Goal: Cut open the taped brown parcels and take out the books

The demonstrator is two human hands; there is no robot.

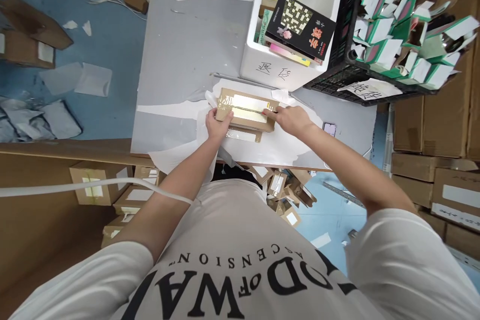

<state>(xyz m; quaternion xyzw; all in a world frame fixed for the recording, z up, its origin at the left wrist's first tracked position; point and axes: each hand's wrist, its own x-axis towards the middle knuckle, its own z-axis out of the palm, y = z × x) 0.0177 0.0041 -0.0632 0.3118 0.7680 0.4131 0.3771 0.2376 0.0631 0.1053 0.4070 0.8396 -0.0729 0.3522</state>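
A small brown cardboard box (247, 122) rests on the table in front of me, a strip of clear tape and a pale label on its upper face. My left hand (217, 124) is closed around its left end, thumb on the top face. At the right end, my right hand (288, 119) is curled, its fingertips touching the box top near the middle seam. Whether those fingers hold anything small is hidden. Below the box lies a flat cardboard flap (243, 135) with a white label. White paper sheeting (285, 147) spreads under the box.
Behind the box stands a white foam bin (258, 62) holding books. Right of it, a black crate (341, 60) is full of green-white cartons. A phone (330, 129) lies at the right. Brown boxes (90, 180) fill a large carton at left; more lie on the floor.
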